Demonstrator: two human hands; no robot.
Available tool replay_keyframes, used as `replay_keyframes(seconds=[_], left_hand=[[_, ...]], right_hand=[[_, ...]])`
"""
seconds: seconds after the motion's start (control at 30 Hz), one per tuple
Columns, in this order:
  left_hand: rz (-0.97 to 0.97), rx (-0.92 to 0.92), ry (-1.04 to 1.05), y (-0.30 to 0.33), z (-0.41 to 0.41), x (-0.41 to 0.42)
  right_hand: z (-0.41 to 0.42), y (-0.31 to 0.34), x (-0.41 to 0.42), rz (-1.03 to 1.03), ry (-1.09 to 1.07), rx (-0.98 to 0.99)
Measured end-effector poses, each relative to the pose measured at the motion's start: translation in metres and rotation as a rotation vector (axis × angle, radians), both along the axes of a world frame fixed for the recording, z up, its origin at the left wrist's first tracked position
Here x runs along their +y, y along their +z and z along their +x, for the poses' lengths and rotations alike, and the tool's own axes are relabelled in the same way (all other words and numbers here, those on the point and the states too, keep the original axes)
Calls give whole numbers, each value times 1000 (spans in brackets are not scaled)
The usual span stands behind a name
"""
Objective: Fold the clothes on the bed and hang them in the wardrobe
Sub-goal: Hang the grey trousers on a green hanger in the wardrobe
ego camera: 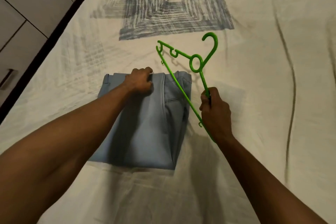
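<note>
Folded light-blue trousers (pixel 145 129) lie on the bed in front of me. My left hand (pixel 141 81) grips their far edge, fingers curled over the fabric. My right hand (pixel 214 111) holds a bright green plastic hanger (pixel 196 62) by one of its sloping arms, just right of the trousers. The hanger is lifted above the sheet, its hook pointing away from me and its long bottom bar crossing the trousers' right edge.
The bed sheet (pixel 254 78) is cream with a grey-blue square pattern (pixel 174 2) farther out and some creases on the right. The dark bed edge runs along the left, with white cabinet fronts (pixel 27 5) and a handle beyond it.
</note>
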State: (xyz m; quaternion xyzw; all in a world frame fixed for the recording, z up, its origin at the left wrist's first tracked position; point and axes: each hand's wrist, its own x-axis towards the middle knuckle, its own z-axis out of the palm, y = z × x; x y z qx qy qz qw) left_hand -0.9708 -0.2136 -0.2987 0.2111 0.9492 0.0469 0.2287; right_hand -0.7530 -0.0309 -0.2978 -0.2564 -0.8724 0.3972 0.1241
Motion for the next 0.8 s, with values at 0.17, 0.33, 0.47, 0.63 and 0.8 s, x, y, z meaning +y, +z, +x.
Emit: replay_keyframes(seconds=[0.17, 0.33, 0.47, 0.63, 0.8], left_hand=[[-129, 6, -38, -3, -20, 5], [-6, 151, -211, 5, -25, -7], [213, 59, -271, 15, -24, -29], [379, 82, -258, 24, -18, -45], [33, 85, -185, 11, -22, -68]], right_hand=[[-17, -12, -2, 17, 73, 5], [-32, -11, -9, 19, 87, 23], [-46, -6, -14, 78, 144, 26], [-58, 3, -29, 140, 267, 75], [-60, 2, -43, 187, 404, 96]])
